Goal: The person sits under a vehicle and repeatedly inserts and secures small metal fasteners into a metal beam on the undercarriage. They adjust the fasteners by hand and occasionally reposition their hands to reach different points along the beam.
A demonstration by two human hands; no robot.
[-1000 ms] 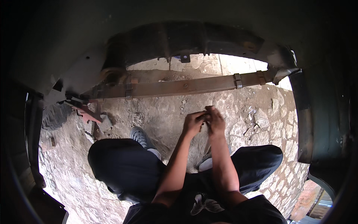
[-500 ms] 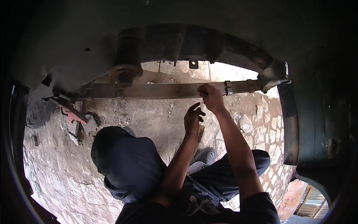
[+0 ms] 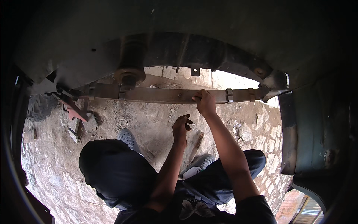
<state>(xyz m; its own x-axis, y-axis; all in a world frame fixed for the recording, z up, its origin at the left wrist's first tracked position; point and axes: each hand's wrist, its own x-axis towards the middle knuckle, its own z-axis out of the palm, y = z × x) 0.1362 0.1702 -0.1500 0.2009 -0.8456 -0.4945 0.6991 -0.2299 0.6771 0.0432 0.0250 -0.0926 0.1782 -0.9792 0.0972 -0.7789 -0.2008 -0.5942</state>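
Note:
A long, flat, rusty-brown leaf spring [image 3: 156,95] runs across the view beneath the dark vehicle body, with metal clips around it. At its right half, my right hand [image 3: 206,102] is against the spring's face and lower edge, its fingers bent and pressed together. Whatever may lie between those fingers is hidden. Below the spring, apart from it, my left hand [image 3: 181,128] hangs in the air with loosely curled fingers standing apart and nothing visible in them. A brush with a wooden back [image 3: 196,145] lies on the ground between my left hand and my right shoe.
Dark bodywork [image 3: 223,22] arches overhead, and a rusty round fitting [image 3: 129,74] hangs just in front of the spring. To the left are a tyre [image 3: 40,108], a red metal stand [image 3: 76,112] and stone blocks [image 3: 90,123]. Rough stone paving [image 3: 59,168] lies below.
My right hand has slid slightly left along the spring, and my left hand has moved left and lower. The view has shifted, bringing both shoes and more of the brush into sight.

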